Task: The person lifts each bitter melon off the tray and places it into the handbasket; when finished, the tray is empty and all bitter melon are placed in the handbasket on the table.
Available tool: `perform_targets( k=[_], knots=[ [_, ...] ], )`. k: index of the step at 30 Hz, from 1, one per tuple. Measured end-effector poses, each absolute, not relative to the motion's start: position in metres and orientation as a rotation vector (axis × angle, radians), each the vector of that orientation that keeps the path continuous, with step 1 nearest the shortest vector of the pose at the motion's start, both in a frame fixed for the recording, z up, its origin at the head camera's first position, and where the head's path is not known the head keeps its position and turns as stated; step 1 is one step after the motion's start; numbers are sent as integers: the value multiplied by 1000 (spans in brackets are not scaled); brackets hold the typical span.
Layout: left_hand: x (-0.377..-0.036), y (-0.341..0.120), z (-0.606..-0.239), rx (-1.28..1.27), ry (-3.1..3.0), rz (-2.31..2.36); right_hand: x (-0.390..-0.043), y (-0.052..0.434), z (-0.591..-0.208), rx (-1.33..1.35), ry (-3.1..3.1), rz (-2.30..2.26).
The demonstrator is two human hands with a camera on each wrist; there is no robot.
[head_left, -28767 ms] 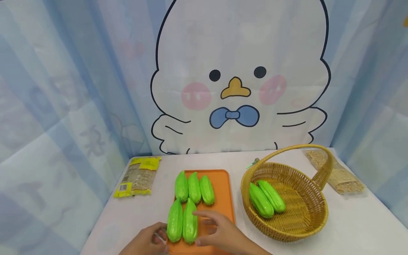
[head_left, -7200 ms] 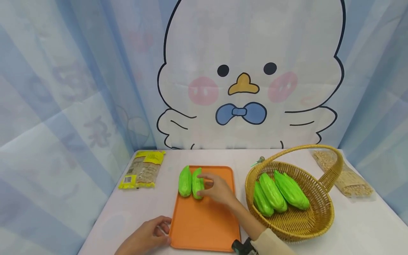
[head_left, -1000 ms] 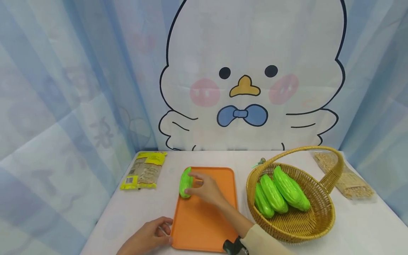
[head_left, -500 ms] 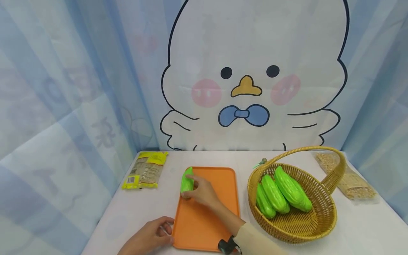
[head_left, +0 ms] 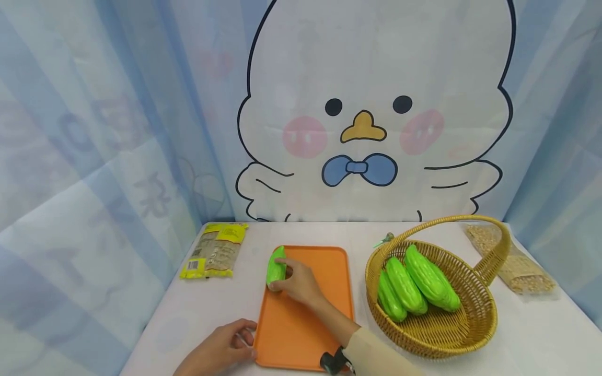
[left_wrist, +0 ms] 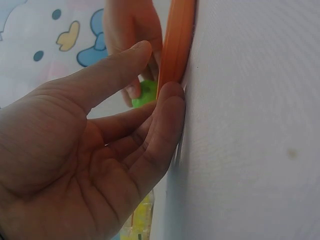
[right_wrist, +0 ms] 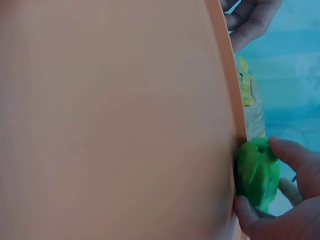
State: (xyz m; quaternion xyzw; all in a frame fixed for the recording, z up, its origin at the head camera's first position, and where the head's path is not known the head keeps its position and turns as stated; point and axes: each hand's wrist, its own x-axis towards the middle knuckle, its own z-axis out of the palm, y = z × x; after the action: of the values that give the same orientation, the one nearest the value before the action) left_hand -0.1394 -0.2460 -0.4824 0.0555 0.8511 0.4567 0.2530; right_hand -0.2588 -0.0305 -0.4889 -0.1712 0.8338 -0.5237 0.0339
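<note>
A single green bitter melon (head_left: 276, 271), glossy and ridged, lies at the far left corner of the orange tray (head_left: 301, 334). My right hand (head_left: 298, 282) holds it between thumb and fingers; in the right wrist view, the thumb and fingertips lie along the sides of the melon (right_wrist: 257, 172), close by the tray rim. At the near left edge of the tray, my left hand (head_left: 226, 344) rests its loosely bent fingertips against the side. The left wrist view shows its thumb (left_wrist: 117, 70) held apart from those fingers. Several more bitter melons (head_left: 425, 277) lie in the wicker basket (head_left: 432, 347).
The basket's tall arched handle (head_left: 439, 219) rises to the right of the tray. A yellow packet (head_left: 216, 250) lies at the back left, and a clear bag of grains (head_left: 522, 271) sits behind the basket. A small green item (head_left: 386, 239) is near the basket's back rim. Curtains surround the table.
Over the past second my right hand's fingers closed round the last melon on the tray. Since the oldest frame the other tray melons left it, and the basket holds more. The left hand stays.
</note>
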Motion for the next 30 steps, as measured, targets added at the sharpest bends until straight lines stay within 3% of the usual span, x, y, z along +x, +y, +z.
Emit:
perform_targets(
  k=[30],
  knots=[
    [-139, -244, -480, 103, 2311, 1219, -257, -29, -487, -463, 2563, -1661]
  ],
)
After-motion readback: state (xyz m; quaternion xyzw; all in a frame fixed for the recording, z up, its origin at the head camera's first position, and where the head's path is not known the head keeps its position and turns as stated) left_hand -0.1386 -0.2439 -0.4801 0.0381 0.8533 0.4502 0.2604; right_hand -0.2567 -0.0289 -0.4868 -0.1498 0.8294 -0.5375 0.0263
